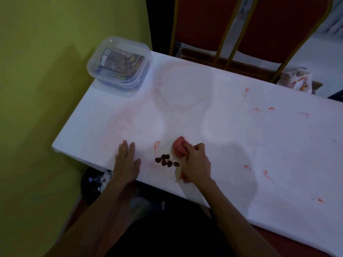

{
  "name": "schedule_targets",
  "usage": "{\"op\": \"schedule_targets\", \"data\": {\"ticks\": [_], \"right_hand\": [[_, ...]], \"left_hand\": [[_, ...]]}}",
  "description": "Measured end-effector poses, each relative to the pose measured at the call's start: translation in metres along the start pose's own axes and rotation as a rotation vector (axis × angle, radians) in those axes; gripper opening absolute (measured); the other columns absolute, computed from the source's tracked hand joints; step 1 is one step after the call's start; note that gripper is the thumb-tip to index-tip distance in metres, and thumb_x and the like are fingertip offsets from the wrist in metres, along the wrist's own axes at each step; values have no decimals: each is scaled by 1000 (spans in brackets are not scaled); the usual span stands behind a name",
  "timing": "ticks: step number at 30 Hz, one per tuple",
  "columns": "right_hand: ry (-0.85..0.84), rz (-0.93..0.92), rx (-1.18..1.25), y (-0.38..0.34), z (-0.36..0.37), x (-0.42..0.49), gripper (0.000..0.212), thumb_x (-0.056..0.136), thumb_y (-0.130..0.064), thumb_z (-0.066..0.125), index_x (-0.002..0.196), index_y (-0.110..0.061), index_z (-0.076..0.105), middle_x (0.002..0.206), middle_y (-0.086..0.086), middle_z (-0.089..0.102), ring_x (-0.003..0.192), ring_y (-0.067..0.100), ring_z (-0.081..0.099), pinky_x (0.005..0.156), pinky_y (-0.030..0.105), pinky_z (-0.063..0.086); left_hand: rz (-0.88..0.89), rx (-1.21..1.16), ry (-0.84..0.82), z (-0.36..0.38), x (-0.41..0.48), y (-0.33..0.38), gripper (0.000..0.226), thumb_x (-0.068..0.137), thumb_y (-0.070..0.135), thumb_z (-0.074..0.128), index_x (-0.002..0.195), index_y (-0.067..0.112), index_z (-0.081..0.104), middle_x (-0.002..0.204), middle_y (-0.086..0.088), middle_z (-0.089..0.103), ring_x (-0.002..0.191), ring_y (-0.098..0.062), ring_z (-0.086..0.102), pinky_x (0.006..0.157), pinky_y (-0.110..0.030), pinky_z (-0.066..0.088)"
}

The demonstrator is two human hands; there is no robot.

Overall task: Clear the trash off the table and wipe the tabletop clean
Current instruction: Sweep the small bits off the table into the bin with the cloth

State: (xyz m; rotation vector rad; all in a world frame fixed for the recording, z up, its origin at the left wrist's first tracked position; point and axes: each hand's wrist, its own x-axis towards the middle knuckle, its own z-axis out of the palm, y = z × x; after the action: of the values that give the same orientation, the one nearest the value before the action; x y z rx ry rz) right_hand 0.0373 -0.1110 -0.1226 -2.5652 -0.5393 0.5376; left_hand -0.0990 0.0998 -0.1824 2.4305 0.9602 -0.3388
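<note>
while the left hand [127,163] is lying flat at nine o'clock of the pink wad [178,149], the right hand [195,165] is gripping it mid-bunch, judged soft, light.

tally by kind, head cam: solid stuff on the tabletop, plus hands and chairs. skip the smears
clear plastic container: 1
pinkish wad: 1
cluster of brown crumbs: 1
hands: 2, left hand and right hand
red chairs: 2
Total: 7
</note>
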Motion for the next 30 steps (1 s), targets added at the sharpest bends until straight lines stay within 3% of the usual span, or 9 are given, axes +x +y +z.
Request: {"op": "schedule_targets", "data": {"ticks": [5,8,11,14,18,21,25,30], "right_hand": [[111,128,25,20,-8,8,43,93,-14,48,134,-22,42,116,4,37,72,26,57,69,39,54],[26,116,-22,12,4,4,35,94,-16,50,128,-14,40,123,12,38,72,29,55,65,37,48],[-117,10,-44,-4,19,-6,43,94,-19,55,133,-12,38,129,15,36,80,34,60,71,40,51],[-210,-40,-19,-12,16,-10,46,93,-17,54,137,-14,39,128,13,37,81,27,55,75,35,50],[-57,-3,127,0,-8,-16,43,94,-12,48,137,-13,43,125,10,39,88,29,59,81,40,53],[-5,27,7,16,-20,-24,50,97,-21,47,146,-20,34,128,9,40,93,30,59,82,43,53],[-104,88,-307,28,-8,-42,64,94,-38,47,152,-29,20,152,10,25,137,34,27,107,56,32],[-29,-29,-271,-26,8,-86,65,93,-40,52,151,-28,27,163,11,10,149,35,8,117,58,14]], "left_hand": [[38,-17,99,25,-32,1,67,99,31,41,157,10,15,165,-16,-1,153,-33,-2,121,-53,10],[21,-23,103,34,-41,4,68,100,23,50,157,9,16,165,-16,0,153,-32,-2,122,-54,11],[16,-33,110,36,-47,9,68,100,23,50,157,10,15,165,-16,-2,153,-32,-4,122,-50,8],[21,-53,90,35,-52,8,69,101,26,49,157,11,12,165,-14,-6,153,-29,-6,122,-48,7],[53,-65,112,31,-59,5,64,102,32,40,157,11,16,164,-12,-2,153,-27,-2,122,-47,7],[88,-58,111,29,-62,2,70,94,39,28,156,10,14,163,-12,-3,150,-22,-7,120,-41,1],[125,-73,45,26,-64,-6,66,101,32,40,157,11,12,163,-12,-9,152,-26,-9,120,-37,-2],[41,-386,4,20,-88,-14,52,104,17,42,153,6,29,165,-12,1,154,-27,-3,120,-27,4]]}}
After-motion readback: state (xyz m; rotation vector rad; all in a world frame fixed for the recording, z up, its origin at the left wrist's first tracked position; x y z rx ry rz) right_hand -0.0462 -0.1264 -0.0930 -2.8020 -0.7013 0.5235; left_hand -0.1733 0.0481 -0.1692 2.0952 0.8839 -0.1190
